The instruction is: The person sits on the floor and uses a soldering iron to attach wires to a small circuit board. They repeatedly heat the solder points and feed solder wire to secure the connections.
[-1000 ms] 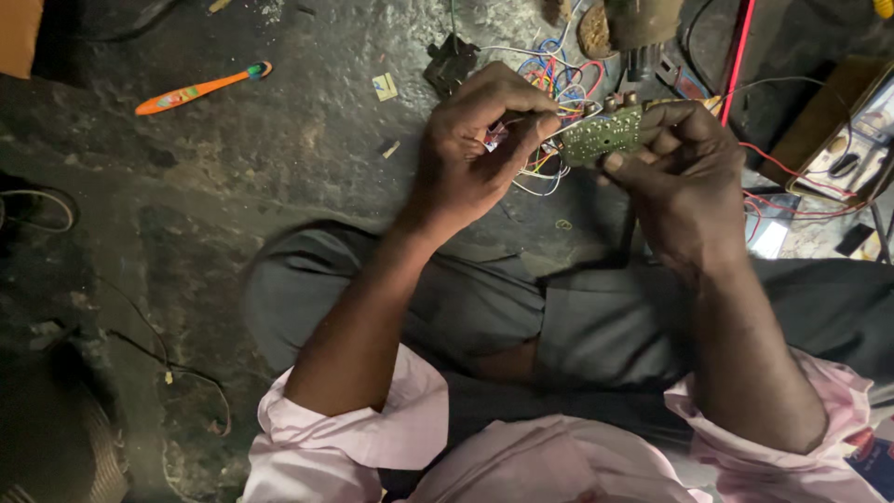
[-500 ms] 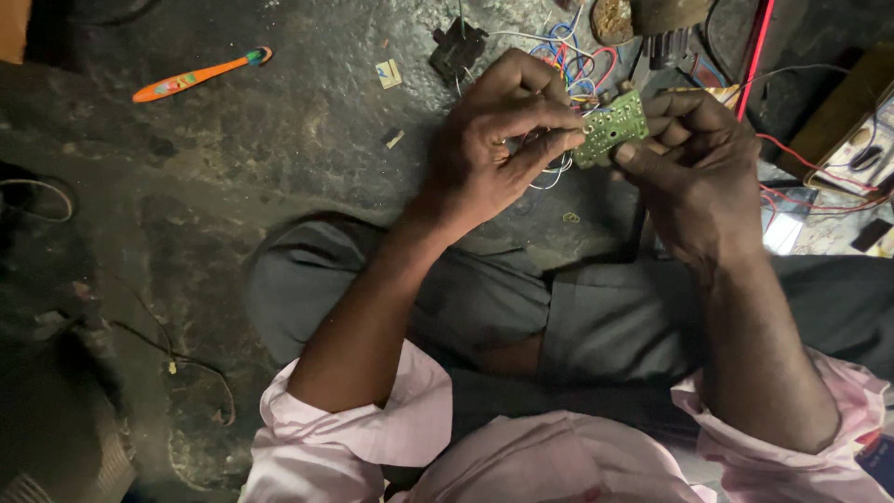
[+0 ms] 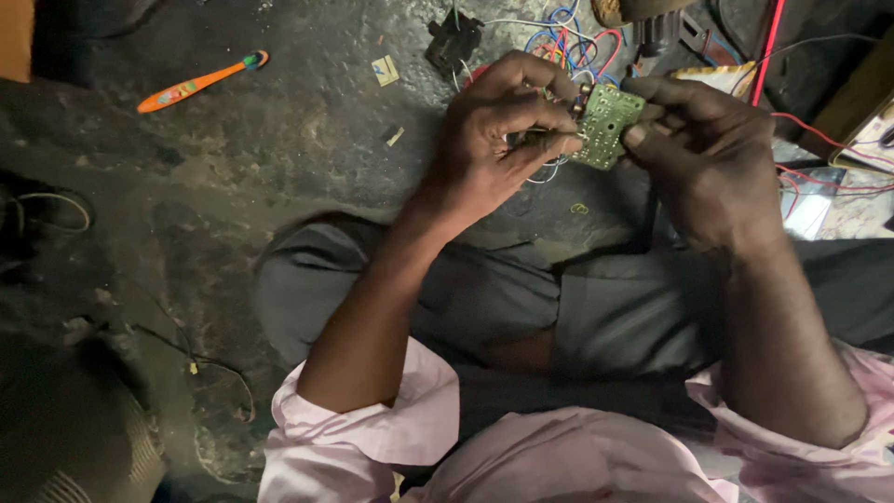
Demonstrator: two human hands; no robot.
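Note:
A small green circuit board (image 3: 607,125) is held between both hands above my lap. My right hand (image 3: 712,158) grips its right edge with thumb and fingers. My left hand (image 3: 498,140) pinches the board's left edge, where thin white wires (image 3: 543,172) hang down. The board's solder side faces me.
An orange toothbrush (image 3: 200,82) lies on the dark floor at the upper left. A tangle of blue, red and white wires (image 3: 563,42) and a black part (image 3: 453,42) sit beyond the hands. A red rod (image 3: 768,47) and red wires (image 3: 819,130) are at the right.
Both hands with the board have shifted slightly up in view and the board has turned more upright. The grip looks the same.

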